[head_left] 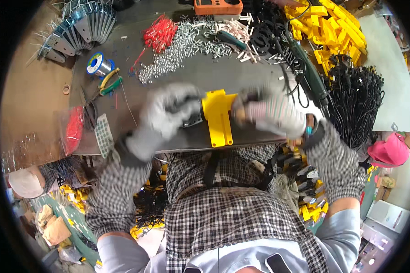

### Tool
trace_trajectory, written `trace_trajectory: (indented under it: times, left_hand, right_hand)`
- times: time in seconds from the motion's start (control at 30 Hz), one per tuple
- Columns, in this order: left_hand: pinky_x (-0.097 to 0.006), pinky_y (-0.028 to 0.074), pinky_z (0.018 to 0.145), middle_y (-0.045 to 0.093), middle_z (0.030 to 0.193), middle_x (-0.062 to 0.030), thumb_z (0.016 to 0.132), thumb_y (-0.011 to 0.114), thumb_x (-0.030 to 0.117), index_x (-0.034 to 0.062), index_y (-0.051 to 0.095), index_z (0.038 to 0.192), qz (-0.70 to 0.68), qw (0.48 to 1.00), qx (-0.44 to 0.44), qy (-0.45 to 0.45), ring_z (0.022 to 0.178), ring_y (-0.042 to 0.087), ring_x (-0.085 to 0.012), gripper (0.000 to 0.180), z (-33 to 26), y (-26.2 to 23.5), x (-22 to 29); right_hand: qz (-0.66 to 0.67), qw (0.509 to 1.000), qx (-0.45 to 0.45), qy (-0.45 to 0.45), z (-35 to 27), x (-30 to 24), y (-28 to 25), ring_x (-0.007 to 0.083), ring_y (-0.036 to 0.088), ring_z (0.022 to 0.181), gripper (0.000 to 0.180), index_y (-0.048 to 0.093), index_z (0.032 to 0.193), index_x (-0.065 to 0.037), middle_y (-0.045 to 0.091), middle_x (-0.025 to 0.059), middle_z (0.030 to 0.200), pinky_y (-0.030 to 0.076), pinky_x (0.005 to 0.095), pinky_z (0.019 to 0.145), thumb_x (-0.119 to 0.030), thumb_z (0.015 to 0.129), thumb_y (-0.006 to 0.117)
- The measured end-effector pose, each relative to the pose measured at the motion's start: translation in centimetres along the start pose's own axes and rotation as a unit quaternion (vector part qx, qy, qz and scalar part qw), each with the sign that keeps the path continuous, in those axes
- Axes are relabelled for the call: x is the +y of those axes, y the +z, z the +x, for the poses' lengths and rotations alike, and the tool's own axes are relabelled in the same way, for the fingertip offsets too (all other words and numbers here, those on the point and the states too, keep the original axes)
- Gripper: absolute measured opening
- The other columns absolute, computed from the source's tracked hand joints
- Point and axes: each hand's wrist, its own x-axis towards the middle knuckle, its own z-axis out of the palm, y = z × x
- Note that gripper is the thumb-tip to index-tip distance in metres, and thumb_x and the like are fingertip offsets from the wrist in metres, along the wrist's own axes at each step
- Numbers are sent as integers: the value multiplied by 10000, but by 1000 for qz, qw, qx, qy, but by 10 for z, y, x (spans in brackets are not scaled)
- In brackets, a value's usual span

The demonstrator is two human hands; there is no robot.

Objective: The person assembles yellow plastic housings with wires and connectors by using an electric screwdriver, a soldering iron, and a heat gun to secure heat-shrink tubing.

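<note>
Find the yellow part (219,120) between left hand (171,109) and right hand (273,108); cannot tell resting from lifted. On the left, loosely curled at the part's edge, with a dark piece (193,120) just below; on the right, bunched and blurred close by. Cannot tell any firm hold on either side. Judge it light, stiff, probably smooth plastic; best pinched by both long edges, clear of the holed end.

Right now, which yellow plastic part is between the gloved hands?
The lone yellow piece, flanked by the left hand and right hand; the rest lie in the yellow heap at upper right or past the near edge of the table.
</note>
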Motion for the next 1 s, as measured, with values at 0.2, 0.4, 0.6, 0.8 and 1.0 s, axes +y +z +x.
trace_trajectory:
  times: [0.2, 0.4, 0.6, 0.8, 1.0]
  left_hand:
    - [-255, 499, 670, 646, 871, -58, 832, 683, -15, -17, 647, 992, 183, 982, -23, -48, 776, 621, -110, 164, -55, 47, 15]
    - [-275, 502, 709, 648, 856, -89, 807, 716, 6, -18, 634, 930, 240, 971, 3, -18, 775, 639, -166, 149, -61, 55, 9]
    - [-236, 483, 716, 625, 828, -28, 824, 707, 8, 1, 586, 942, 157, 984, 42, -69, 759, 587, -86, 168, -63, 64, -5]
    - [-234, 492, 728, 633, 861, -36, 839, 698, 25, 15, 564, 987, 185, 979, 52, -66, 783, 597, -81, 200, -63, 67, -6]
    - [-263, 518, 705, 668, 823, -60, 813, 729, 54, 31, 596, 964, 220, 973, 64, -37, 763, 654, -140, 202, -60, 62, -1]
  right_hand:
    - [89, 993, 22, 70, -39, 25, 35, 110, 606, 654, 180, 675, 931, 19, 657, 39, 777, 507, 239, 628, -103, 799, 693]
    - [-193, 972, 120, -62, -41, 13, 46, 195, 673, 739, 195, 673, 950, 3, 685, 120, 814, 526, 304, 674, -83, 778, 702]
    - [-343, 878, 219, -251, 22, 4, 19, 233, 658, 776, 179, 686, 913, -32, 667, 107, 824, 520, 315, 700, -109, 757, 734]
    - [-358, 880, 200, -239, 55, 14, 25, 246, 611, 756, 188, 682, 885, -24, 640, 77, 806, 491, 329, 693, -124, 743, 755]
    - [-389, 890, 120, -203, 46, 3, 8, 305, 630, 892, 249, 700, 945, -92, 667, 104, 898, 493, 410, 783, -293, 798, 713]
